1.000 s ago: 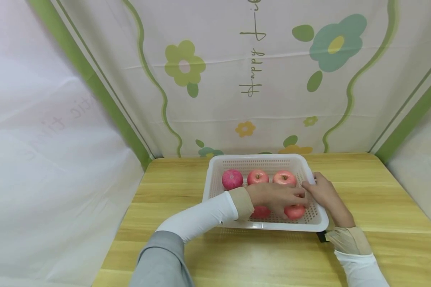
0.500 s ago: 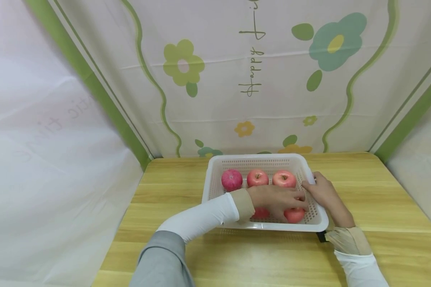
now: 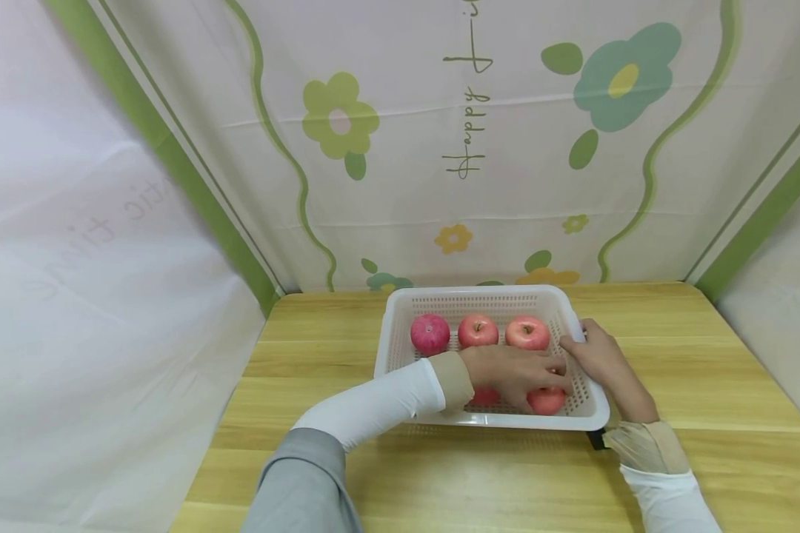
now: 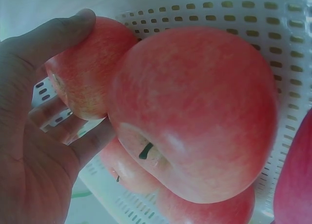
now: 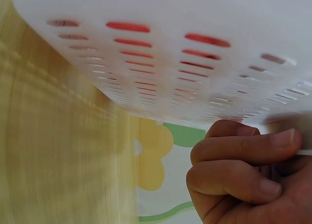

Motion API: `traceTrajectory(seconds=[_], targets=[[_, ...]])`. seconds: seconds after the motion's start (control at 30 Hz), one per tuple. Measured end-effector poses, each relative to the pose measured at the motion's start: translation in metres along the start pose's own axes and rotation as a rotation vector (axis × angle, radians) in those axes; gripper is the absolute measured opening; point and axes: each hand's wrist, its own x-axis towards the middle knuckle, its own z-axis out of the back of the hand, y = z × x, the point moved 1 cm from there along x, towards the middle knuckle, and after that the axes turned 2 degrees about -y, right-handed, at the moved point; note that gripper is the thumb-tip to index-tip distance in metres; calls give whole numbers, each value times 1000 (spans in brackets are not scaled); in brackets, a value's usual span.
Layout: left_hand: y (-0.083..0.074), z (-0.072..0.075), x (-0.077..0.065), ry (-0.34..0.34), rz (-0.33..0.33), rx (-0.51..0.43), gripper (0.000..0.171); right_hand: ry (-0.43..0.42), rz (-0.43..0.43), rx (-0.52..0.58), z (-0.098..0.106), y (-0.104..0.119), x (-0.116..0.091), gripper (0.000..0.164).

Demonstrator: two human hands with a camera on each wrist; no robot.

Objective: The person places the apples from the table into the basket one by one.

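Note:
In the head view a white plastic basket (image 3: 400,303) stands on the wooden table. My left hand (image 3: 513,370) reaches into it and holds a red apple (image 3: 547,400) at the front right. The left wrist view shows that apple (image 4: 92,68) between thumb and fingers, with a larger-looking apple (image 4: 195,112) beside it. My right hand (image 3: 600,359) grips the basket's right rim. Its thumb lies over the edge, and its curled fingers (image 5: 234,177) show below the rim in the right wrist view.
Along the back of the basket sit a round magenta item (image 3: 430,334) with fine radial lines and two apples, one in the middle (image 3: 478,330) and one at right (image 3: 528,332). Another apple (image 3: 485,395) is partly hidden under my left wrist. A floral cloth (image 3: 400,185) hangs behind the table (image 3: 467,481).

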Motion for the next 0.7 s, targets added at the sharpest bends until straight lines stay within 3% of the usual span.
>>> traceTrajectory(seconds=[0.7], targets=[[-1, -1, -1, 27, 32, 6, 66, -10, 4, -9, 0, 0, 0, 61]])
